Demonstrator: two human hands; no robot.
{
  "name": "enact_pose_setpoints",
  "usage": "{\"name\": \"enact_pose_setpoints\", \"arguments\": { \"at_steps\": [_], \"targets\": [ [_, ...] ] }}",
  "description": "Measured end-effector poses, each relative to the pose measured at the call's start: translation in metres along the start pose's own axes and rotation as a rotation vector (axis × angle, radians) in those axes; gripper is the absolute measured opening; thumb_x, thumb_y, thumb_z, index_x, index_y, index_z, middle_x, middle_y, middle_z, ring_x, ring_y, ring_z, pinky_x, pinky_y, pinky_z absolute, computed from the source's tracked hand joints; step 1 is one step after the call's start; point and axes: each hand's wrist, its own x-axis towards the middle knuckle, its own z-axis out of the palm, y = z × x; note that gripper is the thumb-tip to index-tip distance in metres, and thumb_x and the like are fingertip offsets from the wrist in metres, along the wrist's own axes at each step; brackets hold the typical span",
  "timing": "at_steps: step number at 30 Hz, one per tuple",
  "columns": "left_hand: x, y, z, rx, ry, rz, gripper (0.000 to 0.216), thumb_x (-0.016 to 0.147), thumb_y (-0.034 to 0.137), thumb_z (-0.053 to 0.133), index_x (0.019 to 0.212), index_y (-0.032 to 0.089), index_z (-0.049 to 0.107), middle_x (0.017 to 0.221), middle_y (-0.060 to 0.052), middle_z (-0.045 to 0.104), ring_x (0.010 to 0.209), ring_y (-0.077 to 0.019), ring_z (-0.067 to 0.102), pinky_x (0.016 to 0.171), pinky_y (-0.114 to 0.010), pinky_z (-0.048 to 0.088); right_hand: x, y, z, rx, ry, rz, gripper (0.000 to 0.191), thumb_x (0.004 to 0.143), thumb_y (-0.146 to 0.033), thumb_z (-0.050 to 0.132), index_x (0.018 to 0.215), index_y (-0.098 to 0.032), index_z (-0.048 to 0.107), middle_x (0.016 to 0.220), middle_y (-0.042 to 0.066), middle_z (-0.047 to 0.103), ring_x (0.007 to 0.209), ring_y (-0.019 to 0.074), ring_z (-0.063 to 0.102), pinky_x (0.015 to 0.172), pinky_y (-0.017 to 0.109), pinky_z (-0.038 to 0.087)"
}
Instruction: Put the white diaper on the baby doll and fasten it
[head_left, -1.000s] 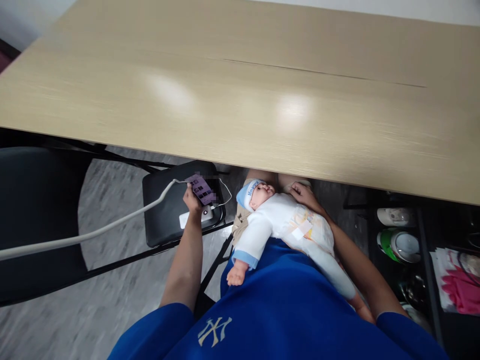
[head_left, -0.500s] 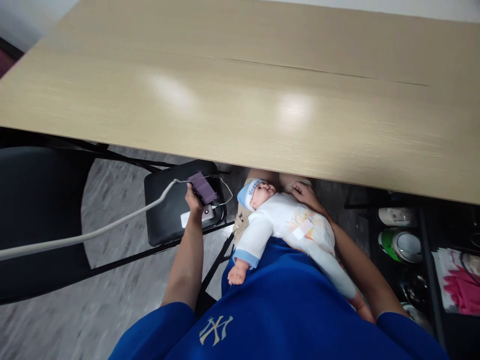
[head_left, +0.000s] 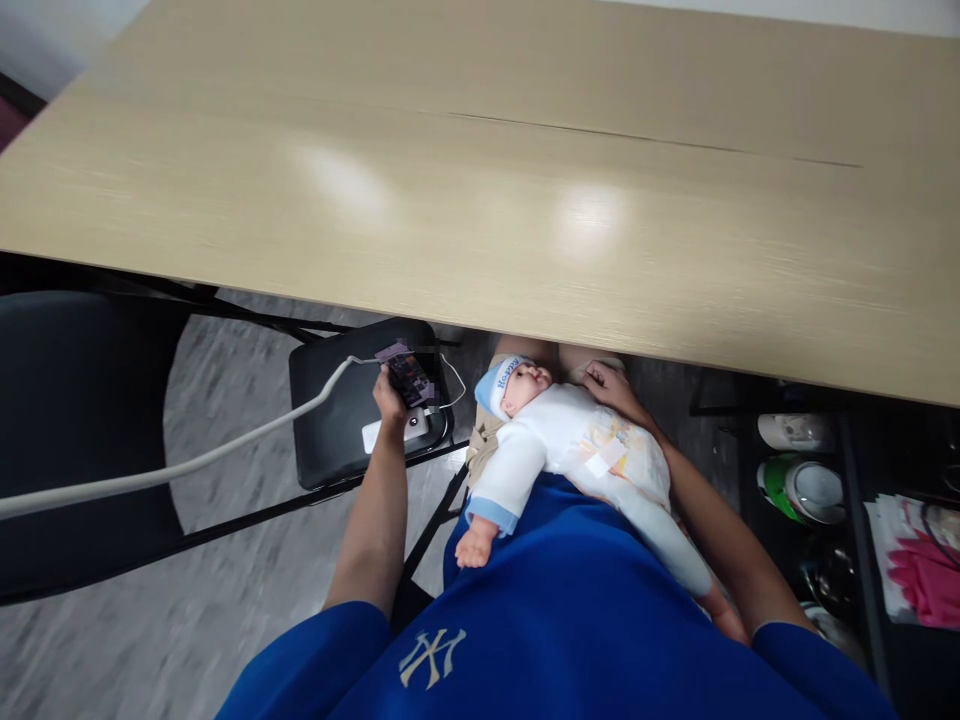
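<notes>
My left hand (head_left: 390, 393), low on the left over a black chair seat (head_left: 322, 420), is closed round the edge of a phone (head_left: 407, 375). Its screen shows a dark picture. Beneath the phone a white power bank (head_left: 382, 430) lies on the seat, with a thin white cable (head_left: 459, 385) looping beside it. Across my lap lies a baby doll (head_left: 574, 440) in white clothes with a blue-and-white cap (head_left: 497, 386). My right arm runs along the doll's far side. My right hand (head_left: 606, 384) rests curled on my thigh by its upper body; what is under the fingers is hidden.
A wide wooden table (head_left: 480, 200) spans the space in front, above my knees. A thick white arm or cord (head_left: 225, 440) crosses from the left towards the phone. Another black chair (head_left: 82, 430) stands left. On the right, a dark shelf holds a green-and-white can (head_left: 799, 490) and pink gloves (head_left: 926, 580).
The phone's screen has gone from plain purple to a dark picture. Both hands and the doll stay practically where they were.
</notes>
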Motion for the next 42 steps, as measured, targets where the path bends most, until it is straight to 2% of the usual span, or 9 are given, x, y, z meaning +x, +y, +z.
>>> {"name": "enact_pose_setpoints", "arguments": {
  "at_steps": [7,16,23,27,30,37,42],
  "targets": [
    [-0.008,0.008,0.002,0.036,0.085,0.038,0.051,0.088,0.065,0.082,0.078,0.019,0.062,0.076,0.002,0.062,0.079,-0.0156,0.059,0.076,-0.027,0.052,0.000,-0.003,-0.002,0.001,-0.010,0.007,0.053,0.099,-0.075,0.055,0.077,-0.028,0.053,0.069,0.002,0.060,0.066,0.0205,0.054,0.068,0.036,0.041],
    [-0.012,0.012,0.004,0.052,0.070,0.055,0.053,0.089,0.063,0.080,0.071,0.020,0.053,0.071,0.005,0.052,0.074,-0.0134,0.051,0.071,-0.026,0.047,-0.001,-0.006,-0.003,-0.004,-0.003,0.017,0.055,0.099,-0.078,0.055,0.075,-0.028,0.052,0.067,0.002,0.058,0.065,0.0205,0.052,0.066,0.036,0.039],
    [-0.009,0.008,0.002,0.035,0.020,0.008,0.051,0.078,0.065,0.085,0.083,0.021,0.060,0.079,0.002,0.062,0.078,-0.0159,0.062,0.077,-0.027,0.052,0.000,-0.009,-0.003,-0.002,-0.002,0.018,0.057,0.097,-0.081,0.055,0.074,-0.028,0.052,0.066,0.001,0.059,0.064,0.0204,0.052,0.065,0.036,0.040],
    [-0.008,0.006,-0.001,0.032,-0.023,-0.033,0.051,0.072,0.060,0.088,0.095,0.020,0.066,0.087,0.000,0.069,0.082,-0.0177,0.067,0.081,-0.030,0.057,-0.001,-0.009,-0.002,0.000,0.005,0.022,0.056,0.097,-0.079,0.055,0.075,-0.028,0.053,0.067,0.002,0.061,0.065,0.0207,0.053,0.065,0.035,0.041],
    [-0.007,0.005,-0.003,0.042,-0.056,-0.068,0.051,0.069,0.054,0.091,0.097,0.021,0.066,0.090,-0.001,0.071,0.082,-0.0174,0.068,0.080,-0.030,0.059,-0.001,-0.009,-0.002,0.000,0.008,0.023,0.055,0.097,-0.078,0.058,0.074,-0.028,0.054,0.067,0.003,0.062,0.066,0.0213,0.054,0.065,0.036,0.042],
    [-0.004,0.005,-0.005,0.072,-0.068,-0.113,0.045,0.071,0.046,0.091,0.096,0.021,0.063,0.086,0.000,0.072,0.076,-0.0153,0.068,0.074,-0.027,0.061,0.000,-0.008,-0.002,-0.003,0.009,0.027,0.052,0.098,-0.073,0.061,0.074,-0.028,0.055,0.069,0.003,0.066,0.066,0.0215,0.055,0.067,0.036,0.043],
    [-0.003,0.006,-0.003,0.085,-0.067,-0.114,0.039,0.075,0.043,0.092,0.094,0.020,0.065,0.085,0.001,0.072,0.078,-0.0155,0.069,0.077,-0.027,0.060,0.001,-0.007,-0.002,0.000,0.009,0.021,0.054,0.097,-0.076,0.060,0.074,-0.028,0.055,0.069,0.003,0.065,0.066,0.0216,0.056,0.066,0.036,0.043]
  ]
}}
